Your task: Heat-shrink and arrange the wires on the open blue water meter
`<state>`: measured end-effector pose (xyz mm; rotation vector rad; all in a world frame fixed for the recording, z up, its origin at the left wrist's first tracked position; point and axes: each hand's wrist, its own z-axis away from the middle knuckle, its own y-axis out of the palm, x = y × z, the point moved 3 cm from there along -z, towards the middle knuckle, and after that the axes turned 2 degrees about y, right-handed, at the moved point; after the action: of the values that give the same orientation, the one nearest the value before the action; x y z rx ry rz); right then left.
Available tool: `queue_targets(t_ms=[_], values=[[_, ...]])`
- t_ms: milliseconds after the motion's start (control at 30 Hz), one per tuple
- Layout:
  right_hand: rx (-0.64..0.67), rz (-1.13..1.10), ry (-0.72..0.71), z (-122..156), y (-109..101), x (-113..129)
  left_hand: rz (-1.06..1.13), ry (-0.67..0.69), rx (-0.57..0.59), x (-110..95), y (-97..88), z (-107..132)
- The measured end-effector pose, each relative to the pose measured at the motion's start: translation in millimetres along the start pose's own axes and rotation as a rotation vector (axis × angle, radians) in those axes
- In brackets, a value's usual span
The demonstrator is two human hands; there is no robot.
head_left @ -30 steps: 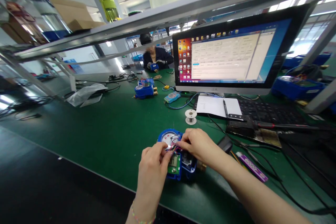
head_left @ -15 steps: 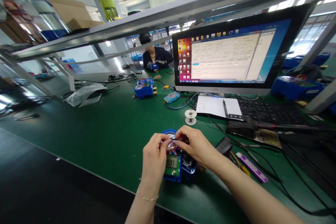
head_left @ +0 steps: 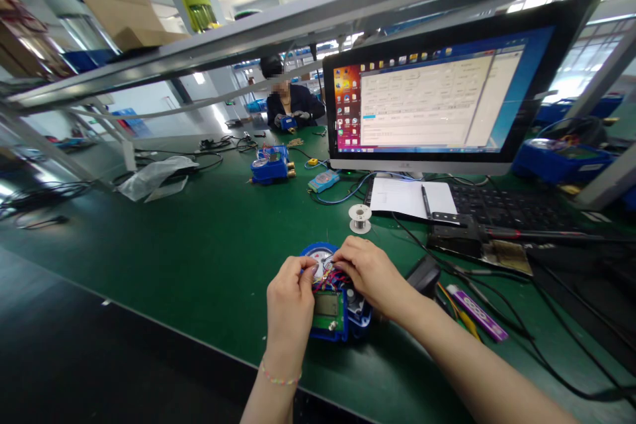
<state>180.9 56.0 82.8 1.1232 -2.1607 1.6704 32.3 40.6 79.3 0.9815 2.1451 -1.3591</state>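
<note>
Pinching the thin wires (head_left: 332, 273) over the blue meter (head_left: 332, 305), left hand (head_left: 289, 301) and right hand (head_left: 368, 273) keep them clear of its green board (head_left: 328, 310).

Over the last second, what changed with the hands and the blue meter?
The small display on the blue meter showed digits half a second ago and is blank now. The left hand and right hand drew closer together over the coloured wires. The meter, solder spool and monitor kept their places.
</note>
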Motion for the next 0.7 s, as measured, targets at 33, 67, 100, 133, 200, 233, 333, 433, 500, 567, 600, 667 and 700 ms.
queue_targets(t_ms=[33,67,100,133,200,233,333,433,500,567,600,667,700], values=[[-0.011,0.023,-0.017,0,-1,3,0.0,0.021,-0.009,-1,0.1,1],[-0.026,0.044,-0.034,1,-2,6,0.001,0.041,-0.017,-2,0.2,1],[-0.042,0.063,-0.05,1,-3,8,0.004,0.063,-0.027,-3,0.3,2],[-0.058,0.073,-0.063,0,-4,11,0.01,0.081,-0.036,-4,0.4,2],[-0.07,0.054,-0.068,0,-6,13,0.019,0.104,-0.047,-5,0.6,3],[-0.067,0.03,-0.064,-1,-7,14,0.018,0.107,-0.051,-5,0.6,4],[-0.037,-0.06,-0.056,-1,-8,13,-0.005,0.115,-0.055,-6,0.2,6],[-0.021,-0.075,-0.079,2,-8,13,-0.001,0.152,-0.059,-8,-0.6,9],[-0.022,-0.005,-0.107,4,-7,15,0.0,0.183,-0.074,-10,-1.3,11],[-0.018,0.082,-0.135,5,-7,17,-0.015,0.22,-0.099,-13,-2.1,12],[-0.012,0.113,-0.146,5,-7,19,-0.025,0.244,-0.113,-15,-2.5,13],[-0.001,0.122,-0.153,5,-7,21,-0.039,0.3,-0.145,-18,-3.1,13],[0.002,0.093,-0.144,4,-7,22,-0.043,0.324,-0.159,-19,-3.2,13]])
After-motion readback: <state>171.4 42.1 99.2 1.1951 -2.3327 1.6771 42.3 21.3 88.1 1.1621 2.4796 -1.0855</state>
